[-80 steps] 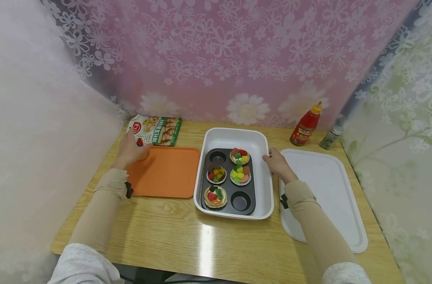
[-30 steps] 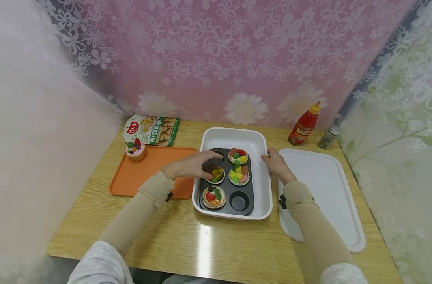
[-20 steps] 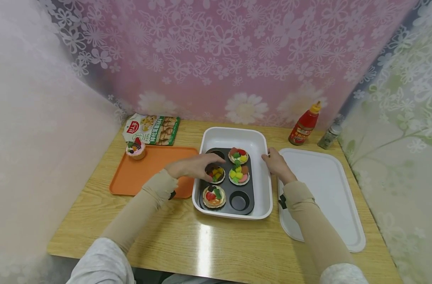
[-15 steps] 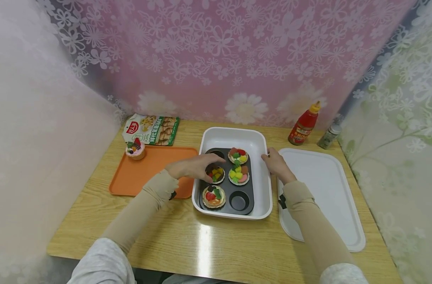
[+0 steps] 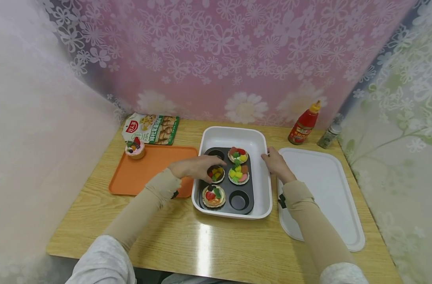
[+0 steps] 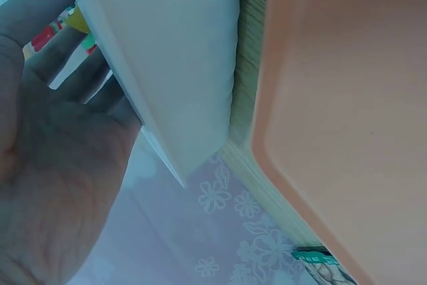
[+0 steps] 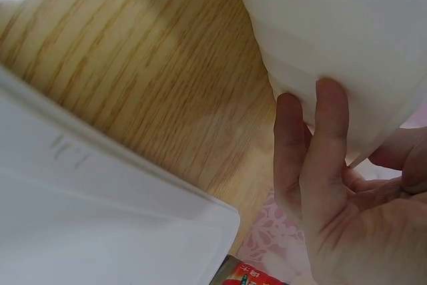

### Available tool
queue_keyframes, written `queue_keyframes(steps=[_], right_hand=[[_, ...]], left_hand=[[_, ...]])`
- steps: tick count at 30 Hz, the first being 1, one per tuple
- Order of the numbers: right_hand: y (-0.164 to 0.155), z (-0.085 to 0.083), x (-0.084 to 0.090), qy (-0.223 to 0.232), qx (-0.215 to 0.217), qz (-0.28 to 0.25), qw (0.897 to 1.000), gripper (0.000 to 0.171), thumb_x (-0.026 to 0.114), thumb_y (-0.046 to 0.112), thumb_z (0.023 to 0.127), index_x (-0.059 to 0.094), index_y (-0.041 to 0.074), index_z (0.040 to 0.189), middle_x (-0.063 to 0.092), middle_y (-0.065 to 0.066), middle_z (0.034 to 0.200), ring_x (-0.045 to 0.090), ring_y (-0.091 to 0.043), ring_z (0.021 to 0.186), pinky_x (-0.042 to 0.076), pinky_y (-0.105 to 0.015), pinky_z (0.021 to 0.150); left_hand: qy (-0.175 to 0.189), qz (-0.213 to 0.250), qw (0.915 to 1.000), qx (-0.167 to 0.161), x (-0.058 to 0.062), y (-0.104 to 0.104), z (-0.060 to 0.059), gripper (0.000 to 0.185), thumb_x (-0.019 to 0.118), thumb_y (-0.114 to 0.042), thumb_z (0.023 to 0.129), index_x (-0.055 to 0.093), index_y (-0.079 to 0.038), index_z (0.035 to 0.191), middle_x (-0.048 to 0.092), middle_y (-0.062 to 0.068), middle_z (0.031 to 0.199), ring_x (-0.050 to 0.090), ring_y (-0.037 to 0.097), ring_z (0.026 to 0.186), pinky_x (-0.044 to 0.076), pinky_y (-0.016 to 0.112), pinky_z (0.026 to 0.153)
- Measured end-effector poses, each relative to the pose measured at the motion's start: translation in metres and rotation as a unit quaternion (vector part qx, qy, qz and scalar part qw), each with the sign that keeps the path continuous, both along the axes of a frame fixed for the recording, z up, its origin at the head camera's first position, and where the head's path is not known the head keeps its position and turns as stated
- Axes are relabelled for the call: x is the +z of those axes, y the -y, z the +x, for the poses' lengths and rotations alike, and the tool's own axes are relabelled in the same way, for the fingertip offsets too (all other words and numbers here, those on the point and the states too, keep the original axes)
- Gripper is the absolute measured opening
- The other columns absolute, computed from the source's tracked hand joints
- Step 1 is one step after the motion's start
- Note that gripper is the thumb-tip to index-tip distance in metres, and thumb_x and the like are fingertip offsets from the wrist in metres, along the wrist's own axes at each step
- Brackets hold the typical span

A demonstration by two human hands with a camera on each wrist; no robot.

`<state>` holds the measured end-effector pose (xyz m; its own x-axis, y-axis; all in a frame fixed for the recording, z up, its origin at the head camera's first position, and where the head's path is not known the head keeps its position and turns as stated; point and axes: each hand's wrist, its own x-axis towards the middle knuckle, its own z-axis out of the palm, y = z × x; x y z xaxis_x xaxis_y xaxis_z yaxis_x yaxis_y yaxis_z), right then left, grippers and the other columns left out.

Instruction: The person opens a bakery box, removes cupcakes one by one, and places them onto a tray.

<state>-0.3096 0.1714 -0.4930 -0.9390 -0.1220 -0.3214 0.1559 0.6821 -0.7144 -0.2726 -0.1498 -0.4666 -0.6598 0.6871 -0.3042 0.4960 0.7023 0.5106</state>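
A white baking dish [image 5: 265, 185] holds a dark muffin pan [image 5: 227, 190] with several fruit tarts. My left hand [image 5: 212, 167] reaches over the dish's left rim, and its fingers and thumb curl round the middle-left fruit tart [image 5: 217, 174]. In the left wrist view the fingers [image 6: 73, 65] pass behind the dish wall [image 6: 180, 51] toward the tart's colours [image 6: 67, 21]. My right hand [image 5: 269, 157] holds the dish's right rim. The right wrist view shows its fingers [image 7: 320, 158] flat against the outer wall [image 7: 333, 25] with the thumb on the other side.
An orange tray [image 5: 159, 173] lies left of the dish, with a pink cupcake [image 5: 134, 149] at its far corner. Behind it is a snack bag [image 5: 151, 129]. A white tray [image 5: 326, 197] lies to the right; a ketchup bottle [image 5: 304, 125] and spice jar [image 5: 328, 137] stand behind.
My left hand left the cupcake on the orange tray, crossed to the pan, and has closed in on the middle-left tart. My right hand has stayed on the dish rim.
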Motion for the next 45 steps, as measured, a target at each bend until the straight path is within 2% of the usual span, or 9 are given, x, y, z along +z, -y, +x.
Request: queue_keyframes(steps=[9, 16, 22, 31, 45], right_hand=[[0.000, 0.001, 0.001, -0.012, 0.002, 0.001, 1.000, 0.047, 0.036, 0.028, 0.114, 0.038, -0.004, 0.148, 0.055, -0.028, 0.139, 0.060, -0.033, 0.112, 0.053, -0.029, 0.071], [0.000, 0.000, -0.001, -0.007, 0.000, 0.001, 1.000, 0.047, 0.036, 0.028, 0.114, 0.038, -0.004, 0.148, 0.054, -0.028, 0.140, 0.059, -0.035, 0.116, 0.055, -0.033, 0.076], [0.000, 0.000, -0.002, 0.001, 0.001, -0.004, 1.000, 0.048, 0.036, 0.029, 0.115, 0.036, -0.003, 0.151, 0.052, -0.028, 0.145, 0.057, -0.036, 0.123, 0.055, -0.040, 0.087], [0.000, 0.000, -0.001, 0.001, 0.001, 0.002, 1.000, 0.048, 0.036, 0.030, 0.115, 0.036, -0.003, 0.150, 0.052, -0.028, 0.145, 0.057, -0.036, 0.122, 0.055, -0.040, 0.087], [0.000, 0.000, 0.000, 0.007, -0.003, -0.003, 1.000, 0.049, 0.035, 0.030, 0.115, 0.035, -0.001, 0.152, 0.052, -0.026, 0.145, 0.057, -0.035, 0.122, 0.055, -0.043, 0.090]], left_hand=[[-0.010, -0.013, 0.9998, -0.015, 0.001, -0.004, 0.001, 0.077, 0.083, -0.015, 0.092, 0.046, -0.019, 0.159, 0.043, 0.009, 0.167, 0.039, 0.028, 0.156, 0.038, 0.048, 0.125], [-0.039, -0.026, 0.9983, -0.035, -0.002, -0.007, 0.000, 0.072, 0.083, -0.019, 0.092, 0.051, -0.019, 0.156, 0.053, 0.008, 0.153, 0.052, 0.024, 0.140, 0.045, 0.043, 0.118], [-0.051, -0.037, 0.9975, -0.030, -0.004, -0.008, 0.002, 0.070, 0.083, -0.022, 0.092, 0.052, -0.023, 0.155, 0.053, 0.005, 0.152, 0.053, 0.022, 0.137, 0.047, 0.043, 0.116], [-0.068, -0.055, 0.9957, -0.030, -0.006, -0.009, 0.002, 0.069, 0.081, -0.024, 0.094, 0.050, -0.024, 0.156, 0.053, 0.005, 0.153, 0.053, 0.023, 0.137, 0.047, 0.043, 0.115], [-0.063, -0.030, 0.9970, -0.033, -0.008, -0.007, -0.003, 0.068, 0.080, -0.020, 0.093, 0.051, -0.019, 0.155, 0.056, 0.007, 0.151, 0.057, 0.022, 0.132, 0.049, 0.043, 0.112]])
